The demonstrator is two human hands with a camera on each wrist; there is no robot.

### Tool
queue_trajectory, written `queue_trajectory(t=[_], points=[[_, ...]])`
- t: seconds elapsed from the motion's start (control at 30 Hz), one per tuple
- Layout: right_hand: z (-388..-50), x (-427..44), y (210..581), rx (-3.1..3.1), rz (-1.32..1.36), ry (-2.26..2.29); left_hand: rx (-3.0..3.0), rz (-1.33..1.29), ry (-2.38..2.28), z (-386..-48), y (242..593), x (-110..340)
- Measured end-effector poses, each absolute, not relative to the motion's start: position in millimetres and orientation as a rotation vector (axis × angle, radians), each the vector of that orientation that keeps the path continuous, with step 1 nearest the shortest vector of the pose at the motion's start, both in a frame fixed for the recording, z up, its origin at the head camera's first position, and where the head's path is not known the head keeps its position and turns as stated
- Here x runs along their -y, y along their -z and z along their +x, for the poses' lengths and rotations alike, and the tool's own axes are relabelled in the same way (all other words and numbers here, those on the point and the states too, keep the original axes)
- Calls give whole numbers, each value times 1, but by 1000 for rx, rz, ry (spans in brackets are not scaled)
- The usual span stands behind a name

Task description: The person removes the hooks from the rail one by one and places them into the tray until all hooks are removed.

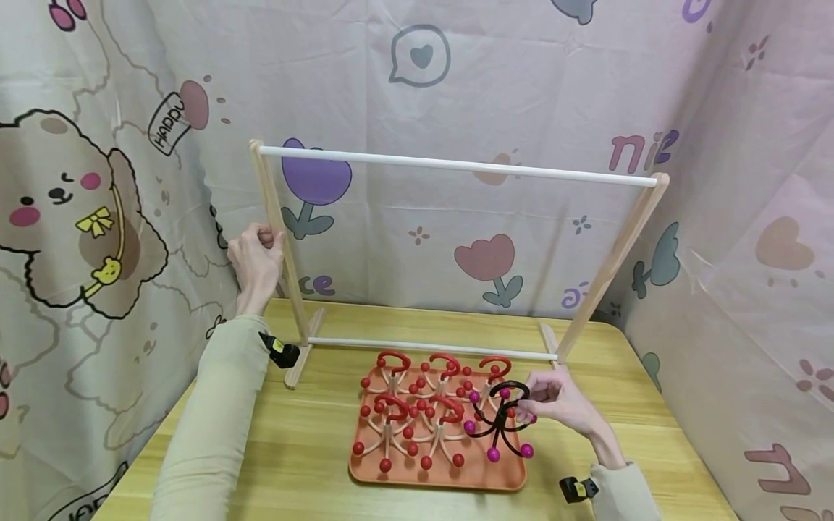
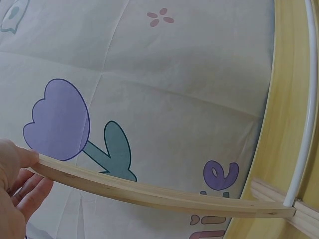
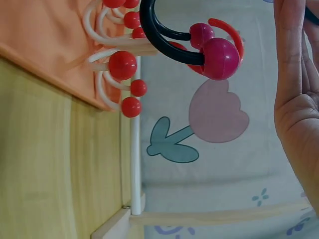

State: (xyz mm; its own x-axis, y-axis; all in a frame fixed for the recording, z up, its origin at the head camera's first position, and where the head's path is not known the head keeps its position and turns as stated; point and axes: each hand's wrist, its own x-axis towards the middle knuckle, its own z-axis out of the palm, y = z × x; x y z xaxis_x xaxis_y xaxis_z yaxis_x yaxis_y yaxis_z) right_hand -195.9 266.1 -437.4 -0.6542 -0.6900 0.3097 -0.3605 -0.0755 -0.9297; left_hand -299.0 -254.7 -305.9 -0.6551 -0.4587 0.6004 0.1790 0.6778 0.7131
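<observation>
My left hand [image 1: 256, 260] holds the left wooden post [image 1: 291, 289] of a rack partway up, thumb on one side and fingers on the other. In the left wrist view that post [image 2: 164, 193] runs from the hand down to its foot. Above the right end of an orange tray [image 1: 478, 474], my right hand [image 1: 557, 401] pinches a black hook hanger [image 1: 500, 421] with several curved arms tipped in magenta balls. The right wrist view shows one magenta ball [image 3: 221, 59] close up; the fingertips are out of that frame. Red-topped hook hangers [image 1: 389, 420] with cream arms and red balls stand on the tray.
The rack has a white top rod [image 1: 456, 166], a white lower rod [image 1: 430, 348] and a right wooden post [image 1: 609, 268]. It stands at the back of the wooden table [image 1: 293, 449]. Printed curtains [image 1: 417, 108] hang behind and at both sides.
</observation>
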Motion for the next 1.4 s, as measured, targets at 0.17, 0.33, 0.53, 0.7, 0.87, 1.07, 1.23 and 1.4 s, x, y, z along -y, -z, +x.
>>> queue_trajectory(t=[0.17, 0.33, 0.53, 0.7, 0.87, 1.07, 1.23, 1.4], points=[[-198, -268, 446, -1903, -1120, 1781, 2062, 211, 981, -299, 307, 255], [-197, -269, 452, -1917, -1015, 1750, 2063, 216, 981, -299, 307, 256], [-198, -268, 458, -1852, -997, 1742, 2060, 209, 971, -300, 306, 256], [-199, -268, 464, -1797, -1035, 1751, 2056, 204, 971, -300, 307, 256], [-200, -268, 469, -1804, -1000, 1742, 2054, 204, 965, -300, 307, 256], [-201, -269, 475, -1822, -958, 1729, 2057, 203, 966, -300, 307, 256], [-202, -269, 478, -1831, -940, 1720, 2063, 212, 971, -300, 307, 256], [-202, -270, 482, -1845, -909, 1698, 2063, 214, 966, -300, 306, 256]])
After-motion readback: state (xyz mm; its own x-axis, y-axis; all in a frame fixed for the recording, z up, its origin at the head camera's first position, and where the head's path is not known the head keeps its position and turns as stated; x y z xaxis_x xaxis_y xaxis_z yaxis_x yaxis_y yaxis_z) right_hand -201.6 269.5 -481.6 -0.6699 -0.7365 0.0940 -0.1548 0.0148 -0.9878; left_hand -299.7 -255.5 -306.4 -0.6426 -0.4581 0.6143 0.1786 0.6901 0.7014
